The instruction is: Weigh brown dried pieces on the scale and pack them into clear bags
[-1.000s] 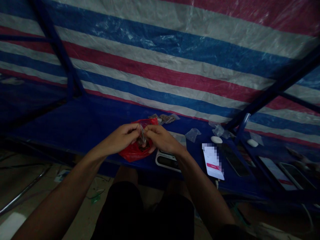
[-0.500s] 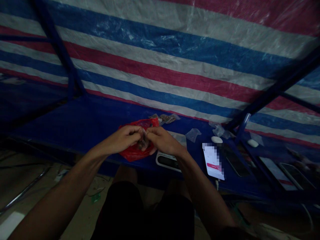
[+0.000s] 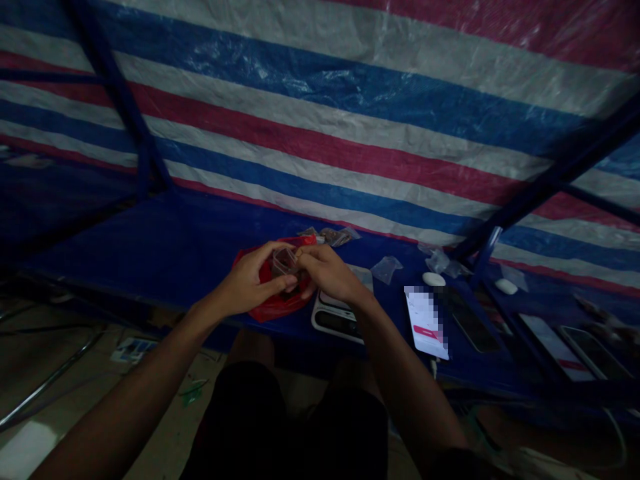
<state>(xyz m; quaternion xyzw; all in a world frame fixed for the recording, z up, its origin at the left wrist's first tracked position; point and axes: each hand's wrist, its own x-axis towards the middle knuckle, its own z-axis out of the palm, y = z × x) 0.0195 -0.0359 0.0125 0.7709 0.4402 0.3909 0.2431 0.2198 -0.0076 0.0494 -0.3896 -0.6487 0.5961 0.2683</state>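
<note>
My left hand (image 3: 253,281) and my right hand (image 3: 327,273) meet above a red plastic bag (image 3: 274,308), pinching a small clear plastic bag (image 3: 286,263) between them. Something dark sits inside that small bag, too dim to identify. The red bag lies crumpled on the blue table (image 3: 165,247), partly hidden under both hands. Just right of my right hand and below it stands a white digital scale (image 3: 336,321), its near part showing a dark display.
Behind my hands lie clear bags with brown contents (image 3: 334,236). To the right are a loose clear bag (image 3: 386,270), a lit smartphone (image 3: 425,323), a dark phone (image 3: 470,320) and small white objects (image 3: 433,279). A striped tarpaulin (image 3: 320,133) hangs behind blue frame bars.
My hands have moved slightly apart and upward, and the small clear bag now shows more openly between them. My left fingers have shifted around its side.
</note>
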